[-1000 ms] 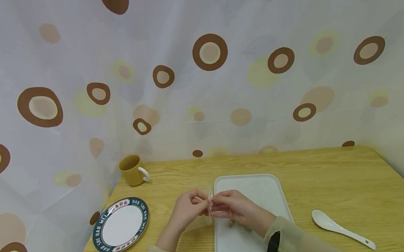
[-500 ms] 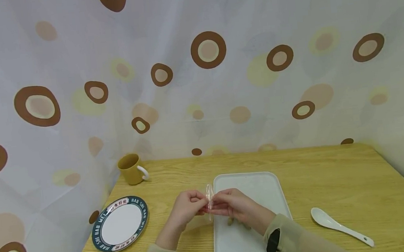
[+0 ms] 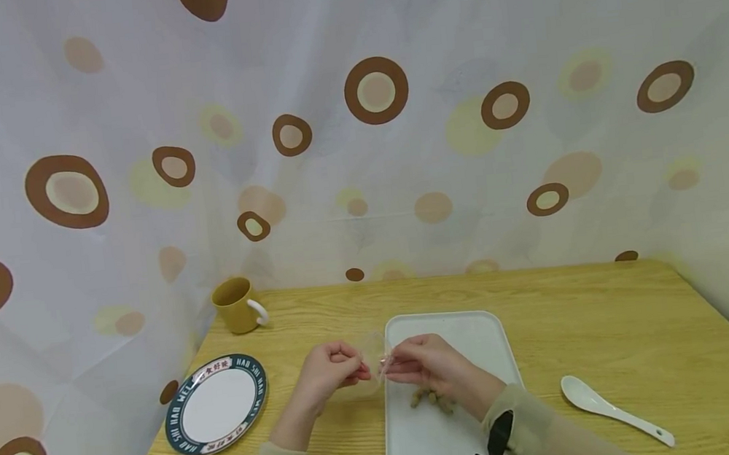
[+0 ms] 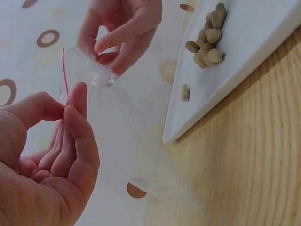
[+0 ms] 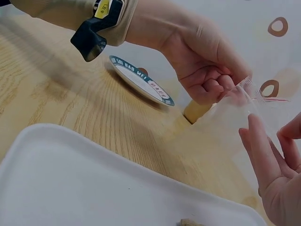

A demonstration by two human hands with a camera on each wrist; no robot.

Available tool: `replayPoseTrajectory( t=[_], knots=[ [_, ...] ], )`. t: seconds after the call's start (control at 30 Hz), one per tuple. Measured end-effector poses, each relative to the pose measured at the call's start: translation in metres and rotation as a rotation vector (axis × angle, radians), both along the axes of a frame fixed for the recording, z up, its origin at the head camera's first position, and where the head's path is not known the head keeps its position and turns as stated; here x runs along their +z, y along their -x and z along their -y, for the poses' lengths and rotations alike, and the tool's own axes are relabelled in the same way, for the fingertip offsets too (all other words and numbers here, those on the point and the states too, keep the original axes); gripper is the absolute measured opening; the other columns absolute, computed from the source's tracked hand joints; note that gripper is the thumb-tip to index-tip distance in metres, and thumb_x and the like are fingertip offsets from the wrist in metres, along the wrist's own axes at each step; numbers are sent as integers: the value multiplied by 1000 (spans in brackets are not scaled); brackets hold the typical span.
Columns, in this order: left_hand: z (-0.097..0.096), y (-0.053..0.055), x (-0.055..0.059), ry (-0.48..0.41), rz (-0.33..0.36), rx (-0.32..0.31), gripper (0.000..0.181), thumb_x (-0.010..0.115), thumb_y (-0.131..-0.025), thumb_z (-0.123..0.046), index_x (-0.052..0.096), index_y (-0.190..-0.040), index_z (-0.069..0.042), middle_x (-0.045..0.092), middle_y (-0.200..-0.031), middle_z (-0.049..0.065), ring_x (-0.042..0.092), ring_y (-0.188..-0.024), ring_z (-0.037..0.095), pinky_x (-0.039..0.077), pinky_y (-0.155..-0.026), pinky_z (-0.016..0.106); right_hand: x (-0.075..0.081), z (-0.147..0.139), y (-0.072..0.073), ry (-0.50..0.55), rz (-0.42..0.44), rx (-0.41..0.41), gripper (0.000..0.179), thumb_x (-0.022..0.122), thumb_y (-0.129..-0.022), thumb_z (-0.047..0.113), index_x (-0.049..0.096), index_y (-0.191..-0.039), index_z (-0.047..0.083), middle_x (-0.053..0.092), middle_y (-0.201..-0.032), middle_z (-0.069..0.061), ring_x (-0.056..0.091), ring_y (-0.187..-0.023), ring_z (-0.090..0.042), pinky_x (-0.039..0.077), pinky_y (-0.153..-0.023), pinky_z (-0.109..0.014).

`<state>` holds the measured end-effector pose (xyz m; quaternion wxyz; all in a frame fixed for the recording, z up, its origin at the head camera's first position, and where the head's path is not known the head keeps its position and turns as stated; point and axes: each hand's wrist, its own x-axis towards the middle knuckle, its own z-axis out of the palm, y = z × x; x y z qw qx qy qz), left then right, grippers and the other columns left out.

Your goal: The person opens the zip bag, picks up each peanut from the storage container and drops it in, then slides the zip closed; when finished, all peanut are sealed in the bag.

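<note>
A clear zip-lock bag (image 4: 89, 70) with a red line along its mouth is stretched between the two hands. My left hand (image 3: 331, 373) pinches one side of the mouth between thumb and index finger. Opposite it, my right hand (image 3: 437, 367) holds the other side with its fingertips. In the left wrist view the bag's thin film hangs down below the fingers. Beneath the right hand, a small pile of tan, lumpy pieces like unshelled peanuts (image 4: 207, 42) lies on a white tray (image 3: 425, 441). One such piece (image 4: 185, 92) lies apart, close to the tray's corner.
On the left of the wooden table (image 3: 320, 312) are a plate with a dark green rim (image 3: 259, 384) and a mustard mug (image 3: 236, 314) with a white handle. A white spoon (image 3: 609, 407) lies right of the tray. A patterned sheet (image 3: 424, 24) surrounds the table.
The hands have drawn slightly apart, the left one moving left, and the bag's mouth has spread from a narrow strip. More of the pile on the tray shows.
</note>
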<state>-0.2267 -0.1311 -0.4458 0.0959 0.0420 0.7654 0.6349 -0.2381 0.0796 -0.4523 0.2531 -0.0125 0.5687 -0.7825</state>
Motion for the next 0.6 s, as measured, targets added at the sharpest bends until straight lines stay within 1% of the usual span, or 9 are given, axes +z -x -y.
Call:
replayPoseTrajectory(
  t=[0.03, 0.1, 0.17, 0.3, 0.37, 0.43, 0.53, 0.6],
  knots=[
    [1, 0, 1, 3, -1, 4, 4, 61, -91, -3, 59, -92, 0, 74, -77, 8, 71, -70, 13, 57, -66, 27, 1, -1, 0, -15, -6, 1, 15, 56, -94, 2, 68, -96, -6, 74, -82, -9, 74, -79, -18, 59, -76, -32],
    [2, 1, 4, 10, -11, -1, 7, 61, -89, -1, 55, -94, -2, 74, -76, 8, 71, -68, 13, 57, -65, 29, 1, -4, 1, -32, -17, 13, 16, 57, -94, 3, 66, -100, -9, 75, -82, -9, 74, -79, -17, 59, -76, -32],
    [5, 1, 7, 17, -17, -31, 11, 61, -88, 0, 54, -97, -1, 73, -73, 6, 70, -66, 13, 57, -67, 32, 3, -5, 1, -36, -23, 32, 17, 57, -94, 3, 65, -101, -10, 75, -82, -8, 74, -79, -17, 59, -75, -32],
    [9, 2, 11, 46, -55, -141, 18, 56, -89, 1, 64, -105, 4, 69, -74, 1, 65, -67, 11, 58, -73, 39, 4, -8, 1, -32, -21, 76, 12, 56, -94, 4, 65, -94, -4, 75, -81, -8, 74, -77, -16, 60, -74, -32],
    [9, 1, 12, 75, -81, -201, 20, 55, -91, 0, 68, -105, 5, 68, -78, 2, 64, -70, 11, 58, -78, 42, 4, -9, 2, -25, -18, 92, 11, 56, -94, 4, 65, -93, -2, 75, -81, -8, 74, -77, -16, 60, -73, -31],
    [10, 1, 12, 106, -109, -245, 21, 54, -93, -2, 71, -104, 5, 70, -84, 5, 64, -75, 11, 57, -81, 43, 3, -11, 2, -20, -20, 106, 11, 55, -95, 4, 64, -94, -2, 75, -81, -8, 74, -77, -16, 60, -73, -31],
    [10, 1, 10, 167, -160, -289, 20, 57, -94, -4, 73, -104, 2, 72, -92, 11, 64, -82, 11, 57, -81, 36, 1, -12, 3, -19, -28, 117, 13, 55, -95, 4, 64, -96, -4, 75, -80, -8, 75, -78, -16, 60, -73, -31],
    [10, 1, 8, 213, -201, -301, 17, 61, -93, -7, 73, -103, 0, 72, -96, 12, 64, -84, 10, 55, -80, 29, 0, -13, 4, -28, -35, 124, 13, 55, -95, 5, 65, -95, -4, 75, -81, -8, 75, -79, -17, 59, -74, -31]
  ],
)
